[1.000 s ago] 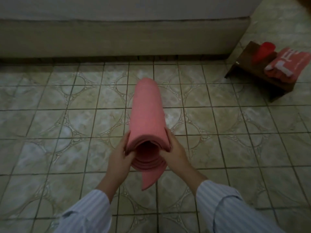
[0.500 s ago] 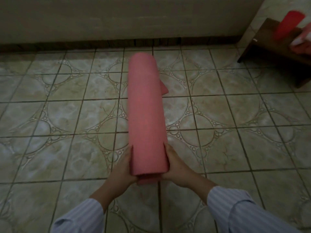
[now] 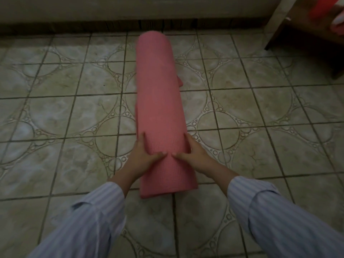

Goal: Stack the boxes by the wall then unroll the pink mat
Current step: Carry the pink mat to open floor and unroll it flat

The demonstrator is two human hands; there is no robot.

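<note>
Nearest the camera, two striped sleeves (image 3: 96, 218) reached fwd to the pink mat (image 3: 160, 112), which lay rolled on the tiled floor (image 3: 55, 118) w/ its long axis running away from the person toward the wall base (image 3: 93, 19). Left hand (image 3: 144, 155) cupped the roll's left side near its close end, thumb laid over the top; right hand (image 3: 193, 155) mirrored it on the roll's right side, thumb tips nearly meeting on top of the roll; fingers curled round the sides, so both gripped, not flat. Main risk, as I judged it: roll pointed lengthwise at the wall, so it would unroll sideways, not fwd; pushing w/o finding the loose edge could just skid the whole roll over the smooth tile. A small flap (image 3: 179, 81) stuck out on the roll's right, past mid-length, prob. the free edge; if it ended up under the roll or folded, the mat could crease or spring back. Gripping only the near end could also let the far end lag and spread crooked. Beyond the roll's far right, a dark wooden stool (image 3: 307, 40) w/ red items (image 3: 322, 10) stood close enough that a rightward unroll might run into it. No boxes were in view, so stack state couldn't be told.
</note>
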